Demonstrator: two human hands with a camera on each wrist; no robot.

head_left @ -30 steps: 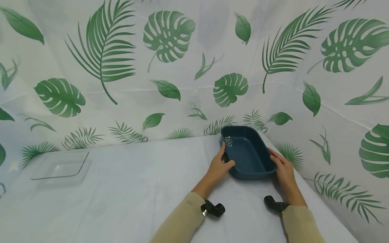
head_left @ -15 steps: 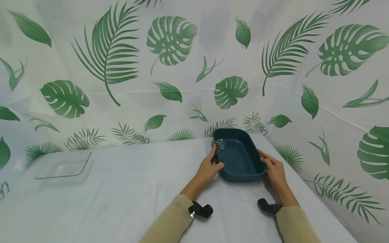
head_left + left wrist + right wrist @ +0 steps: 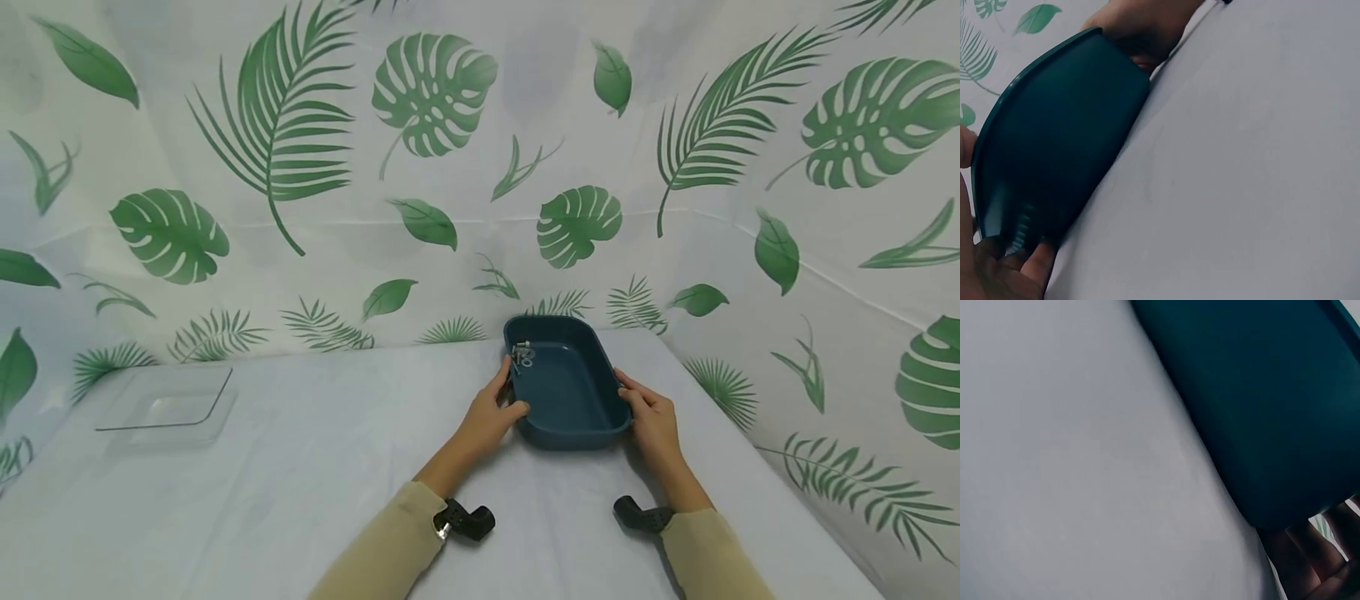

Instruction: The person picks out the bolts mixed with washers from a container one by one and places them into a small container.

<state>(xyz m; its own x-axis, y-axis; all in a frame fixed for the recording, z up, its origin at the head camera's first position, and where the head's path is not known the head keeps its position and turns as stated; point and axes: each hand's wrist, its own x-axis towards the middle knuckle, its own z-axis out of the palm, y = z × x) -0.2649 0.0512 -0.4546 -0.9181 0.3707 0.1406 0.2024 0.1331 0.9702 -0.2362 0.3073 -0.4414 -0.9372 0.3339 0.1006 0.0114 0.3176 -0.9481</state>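
A dark blue rectangular plastic basin point(image 3: 570, 392) with rounded corners is held between both hands at the right of the table. My left hand point(image 3: 486, 421) grips its left side, thumb over the rim and fingers against the outer wall. On the opposite side, my right hand point(image 3: 651, 421) holds the wall near the front right corner. Small silvery-grey shapes point(image 3: 522, 354) show at the basin's inner left side, too small to make out. In the left wrist view the basin's outer wall point(image 3: 1066, 125) stands close over the white cloth, fingers curled under it.
A clear glass rectangular dish point(image 3: 168, 412) stands at the far left of the white-covered table point(image 3: 300, 467). A white leaf-print curtain point(image 3: 465, 167) closes off the back and the right side. Black wrist cameras point(image 3: 468, 521) stick out from both sleeves.
Both hands have shifted the basin leftward across the table, keeping their grip on it. The head view has turned slightly; the glass dish stays in its place.
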